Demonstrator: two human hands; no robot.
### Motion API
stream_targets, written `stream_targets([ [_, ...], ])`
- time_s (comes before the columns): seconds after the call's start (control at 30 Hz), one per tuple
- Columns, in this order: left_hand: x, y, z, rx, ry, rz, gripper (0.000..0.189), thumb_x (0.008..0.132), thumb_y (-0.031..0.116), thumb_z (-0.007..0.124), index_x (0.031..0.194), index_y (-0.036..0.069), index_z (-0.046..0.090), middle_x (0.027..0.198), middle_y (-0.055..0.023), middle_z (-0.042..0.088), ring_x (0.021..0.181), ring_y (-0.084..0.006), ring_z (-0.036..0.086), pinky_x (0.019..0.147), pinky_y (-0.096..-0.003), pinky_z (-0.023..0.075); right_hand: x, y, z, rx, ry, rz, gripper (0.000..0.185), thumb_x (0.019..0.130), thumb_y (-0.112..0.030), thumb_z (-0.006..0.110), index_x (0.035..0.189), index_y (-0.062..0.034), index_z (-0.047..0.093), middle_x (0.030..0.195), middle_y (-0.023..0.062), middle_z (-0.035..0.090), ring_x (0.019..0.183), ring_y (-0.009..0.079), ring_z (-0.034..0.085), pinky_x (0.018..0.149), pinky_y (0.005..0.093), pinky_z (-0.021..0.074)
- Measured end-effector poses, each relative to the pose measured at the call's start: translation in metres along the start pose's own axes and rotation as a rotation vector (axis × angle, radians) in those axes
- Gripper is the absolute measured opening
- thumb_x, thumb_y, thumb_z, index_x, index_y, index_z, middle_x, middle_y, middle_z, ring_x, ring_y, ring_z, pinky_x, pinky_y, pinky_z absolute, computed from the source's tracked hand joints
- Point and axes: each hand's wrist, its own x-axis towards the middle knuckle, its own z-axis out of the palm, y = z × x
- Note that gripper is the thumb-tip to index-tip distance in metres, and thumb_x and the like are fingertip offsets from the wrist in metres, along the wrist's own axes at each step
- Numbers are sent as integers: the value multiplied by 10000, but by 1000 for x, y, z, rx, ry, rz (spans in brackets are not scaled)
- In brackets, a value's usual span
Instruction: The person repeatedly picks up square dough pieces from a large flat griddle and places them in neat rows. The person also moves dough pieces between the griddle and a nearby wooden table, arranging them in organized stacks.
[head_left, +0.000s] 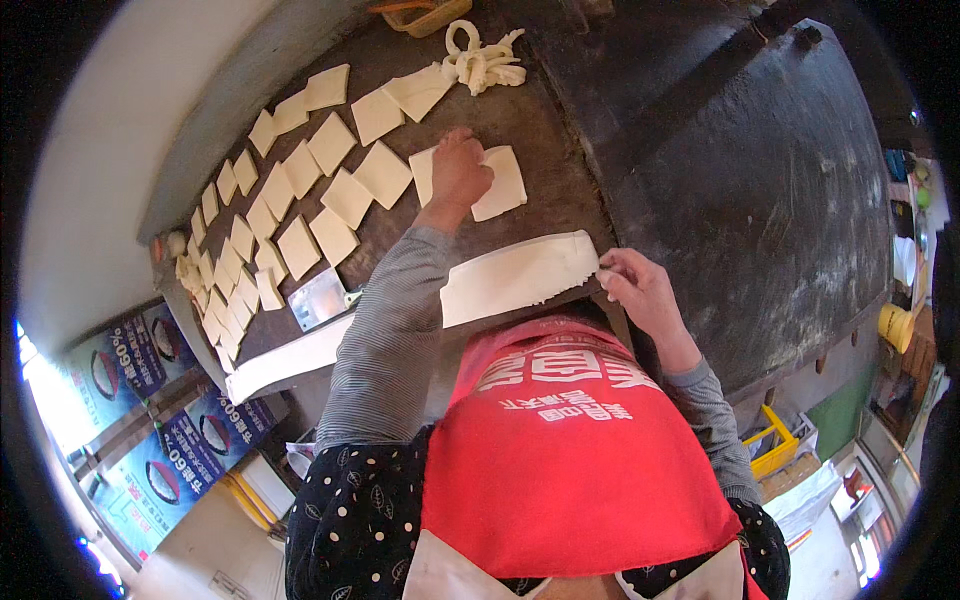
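Observation:
A long flat strip of dough lies along the near edge of the dark work table, its edge ragged at the right. The fingertips of my right hand are at the strip's right end; whether they pinch it is unclear. Farther in, my left hand, fingers curled, is over or between two pieces of dough, one of them a square piece; what its fingers hold is hidden. Rows of cut dough squares cover the table's left part. A cleaver lies flat beside my left forearm, its handle partly covered.
A heap of twisted dough scraps sits at the far side, near a basket. Against the table's right side stands another dark surface. A wall borders the left. A yellow crate is at the lower right.

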Motion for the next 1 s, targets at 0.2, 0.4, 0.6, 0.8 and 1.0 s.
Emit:
stream_targets([
  [0.2, -24, 14, -21, -648, 2, 168, 99, 681, 26, 610, 750, 12, 540, 804, -152, 537, 759, -353, 573, 646, -412, 464, 30, -9, 48, 18, 202, -53, 438, 795, -147, 743, 1165, 12, 573, 904, 52, 648, 807, 109, 603, 680, 251, 490],
  [0.4, -65, 49, -81, -1120, -295, 219, 145, 753, 0, 660, 887, 21, 610, 977, -88, 611, 886, -168, 611, 784, -285, 501, 48, -33, 83, 9, 195, -125, 590, 715, -116, 797, 1237, 3, 551, 1058, 60, 660, 945, 136, 619, 800, 284, 517],
  [0.6, -32, -27, -30, -492, 86, 92, 484, 767, 132, 688, 1218, 29, 546, 1312, -212, 512, 1213, -362, 499, 1023, -457, 405, 43, -18, 97, 560, 17, 120, 329, 817, -53, 684, 1133, 25, 635, 1001, 74, 695, 857, 146, 659, 772, 294, 537],
  [0.8, -12, -97, -2, 120, 41, 18, 406, 657, 74, 619, 1049, -30, 610, 1231, -255, 527, 1164, -425, 500, 964, -511, 436, 49, -10, 22, 766, 52, 179, 368, 852, -84, 644, 1202, 19, 591, 1083, 76, 674, 968, 186, 653, 888, 334, 507],
  [1.0, -6, -148, 7, -417, -12, -58, 92, 661, 0, 603, 716, 11, 530, 754, -108, 546, 739, -235, 527, 675, -380, 457, 63, 4, -129, 769, 217, 74, 332, 850, -77, 638, 1164, 24, 604, 1056, 103, 684, 920, 211, 680, 839, 362, 542],
])
